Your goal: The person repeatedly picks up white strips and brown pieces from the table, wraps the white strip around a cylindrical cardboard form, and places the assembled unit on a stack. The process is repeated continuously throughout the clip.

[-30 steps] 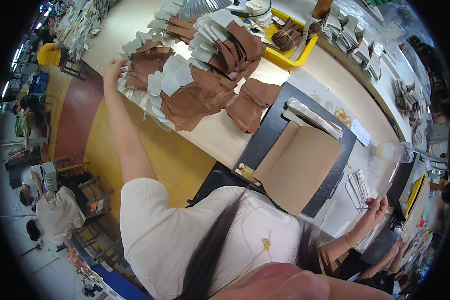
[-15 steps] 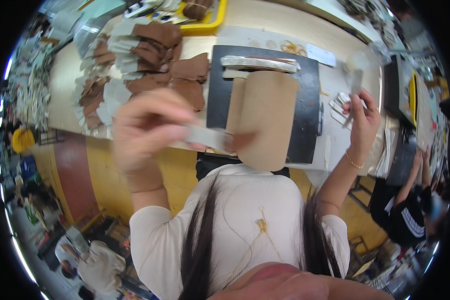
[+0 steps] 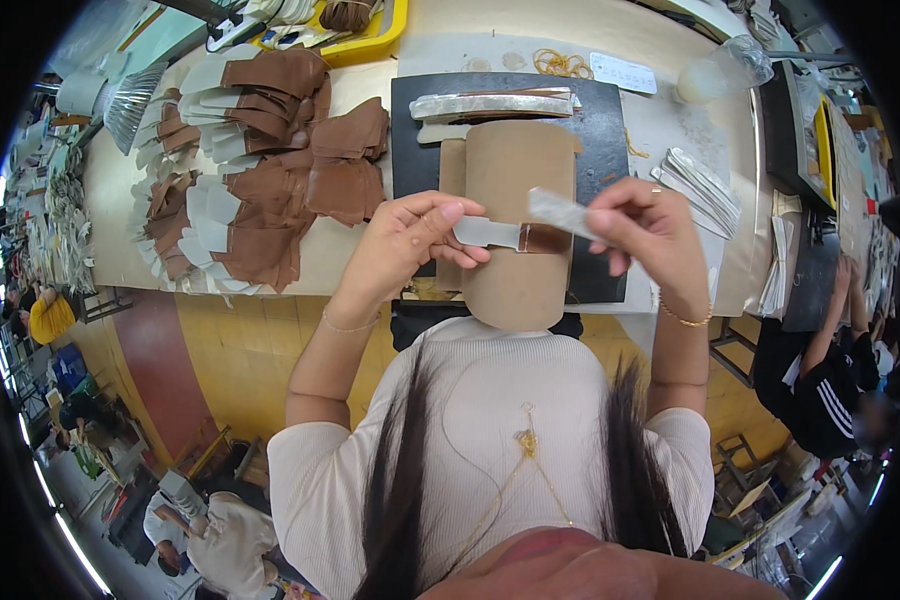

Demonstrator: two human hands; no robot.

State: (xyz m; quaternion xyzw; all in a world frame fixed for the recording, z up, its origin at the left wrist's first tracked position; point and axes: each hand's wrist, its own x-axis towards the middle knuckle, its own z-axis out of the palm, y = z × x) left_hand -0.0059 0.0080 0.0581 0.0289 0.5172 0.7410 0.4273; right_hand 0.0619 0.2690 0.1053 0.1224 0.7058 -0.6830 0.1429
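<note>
My left hand (image 3: 402, 242) pinches the pale end of a small two-tone leather piece (image 3: 490, 233), whose brown end lies over a tan, rounded block (image 3: 518, 165). A seam shows where pale meets brown. From the right, my right hand (image 3: 655, 232) grips a flat whitish strip (image 3: 560, 211) between thumb and fingers. Its free end points left and sits just above the brown end; whether the two touch I cannot tell. The block rests on a black mat (image 3: 600, 130) at the table's near edge.
Stacks of brown-and-white leather pieces (image 3: 265, 180) cover the left of the table. A yellow tray (image 3: 375, 42) stands behind them. Several whitish strips (image 3: 698, 190) lie at the right, near a translucent bottle (image 3: 708, 80). Another person's arm (image 3: 835, 315) shows far right.
My left hand has carried the leather piece right, onto the block. The right hand has come in from the right with its strip, leaving the pile of strips in view.
</note>
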